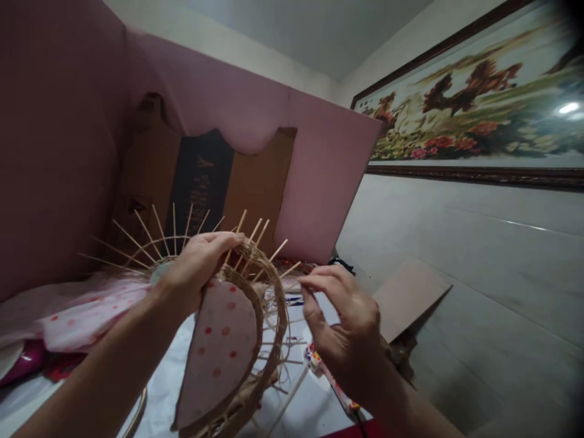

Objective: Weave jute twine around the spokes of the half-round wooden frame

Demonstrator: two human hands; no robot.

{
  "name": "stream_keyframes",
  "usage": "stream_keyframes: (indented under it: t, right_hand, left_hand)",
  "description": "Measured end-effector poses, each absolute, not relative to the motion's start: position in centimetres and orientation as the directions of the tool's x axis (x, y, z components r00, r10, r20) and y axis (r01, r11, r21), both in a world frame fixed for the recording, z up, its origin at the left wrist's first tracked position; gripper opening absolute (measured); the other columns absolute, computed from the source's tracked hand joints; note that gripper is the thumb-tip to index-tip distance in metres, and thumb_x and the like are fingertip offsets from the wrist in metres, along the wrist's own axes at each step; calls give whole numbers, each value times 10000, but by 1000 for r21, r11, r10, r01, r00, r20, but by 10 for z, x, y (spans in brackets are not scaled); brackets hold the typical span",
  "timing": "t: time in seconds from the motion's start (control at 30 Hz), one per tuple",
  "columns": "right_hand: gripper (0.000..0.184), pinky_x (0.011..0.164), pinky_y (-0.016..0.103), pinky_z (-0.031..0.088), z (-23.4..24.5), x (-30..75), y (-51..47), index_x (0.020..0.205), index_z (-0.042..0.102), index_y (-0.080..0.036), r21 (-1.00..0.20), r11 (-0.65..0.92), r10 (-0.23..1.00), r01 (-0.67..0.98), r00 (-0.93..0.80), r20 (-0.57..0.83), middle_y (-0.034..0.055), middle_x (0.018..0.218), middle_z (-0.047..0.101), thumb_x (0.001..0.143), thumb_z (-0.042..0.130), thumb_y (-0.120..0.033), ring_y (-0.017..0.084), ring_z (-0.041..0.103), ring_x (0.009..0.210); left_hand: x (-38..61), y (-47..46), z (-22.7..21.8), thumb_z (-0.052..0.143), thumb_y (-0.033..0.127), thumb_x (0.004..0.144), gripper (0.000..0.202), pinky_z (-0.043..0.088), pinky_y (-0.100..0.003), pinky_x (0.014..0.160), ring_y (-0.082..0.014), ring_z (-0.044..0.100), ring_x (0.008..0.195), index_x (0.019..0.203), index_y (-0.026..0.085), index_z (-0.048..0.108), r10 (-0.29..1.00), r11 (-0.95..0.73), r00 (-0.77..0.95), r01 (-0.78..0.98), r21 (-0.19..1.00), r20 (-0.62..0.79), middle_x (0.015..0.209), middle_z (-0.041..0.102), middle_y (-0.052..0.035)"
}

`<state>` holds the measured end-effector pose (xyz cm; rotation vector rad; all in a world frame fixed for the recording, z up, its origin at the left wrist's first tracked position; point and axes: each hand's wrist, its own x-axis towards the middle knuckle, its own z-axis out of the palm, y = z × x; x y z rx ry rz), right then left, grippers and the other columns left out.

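Tan woven-straw ring (281, 308): left hand (198, 260) is gripping its top.
Pale wooden spokes (279, 250) are pointing from ring toward right hand (344, 319), nearly pinched, hold unclear.

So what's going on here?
A person's left hand grips the rim of a woven piece with sticks poking out and a dotted panel inside. The right hand has its fingers bent at the end of one stick; can't tell whether they hold it. Dotted fabric lies to the left.
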<state>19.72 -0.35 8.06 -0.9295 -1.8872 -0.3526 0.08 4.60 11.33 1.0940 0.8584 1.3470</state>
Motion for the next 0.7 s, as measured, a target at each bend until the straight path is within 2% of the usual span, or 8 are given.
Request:
stream_keyframes:
  t: [0.23, 0.5, 0.7]
  right_hand:
    - [202, 864, 383, 397, 86, 158, 29, 992, 596, -165, -145, 639, 480, 755, -245, 842, 70, 1015, 595, 796, 602, -216, 225, 487, 962]
    - [65, 812, 361, 352, 78, 161, 32, 877, 606, -187, -207, 648, 475, 733, -177, 862, 32, 879, 646, 816, 598, -207, 206, 492, 881]
    - [54, 779, 360, 314, 77, 165, 32, 863, 623, -196, -155, 632, 471, 760, -217, 855, 23, 849, 662, 845, 579, -224, 205, 507, 860]
  left_hand:
    - [10, 42, 109, 659, 266, 697, 128, 425, -199, 476, -122, 561, 514, 668, 142, 661, 976, -113, 146, -295, 949, 162, 585, 633, -17]
    - [14, 45, 104, 648, 273, 705, 138, 404, -191, 463, -107, 527, 492, 672, 140, 665, 977, -106, 151, -280, 954, 153, 586, 627, -15]
    - [16, 46, 101, 632, 273, 736, 160, 419, -184, 487, -105, 532, 510, 632, 151, 637, 975, -99, 165, -276, 956, 149, 569, 594, 4]
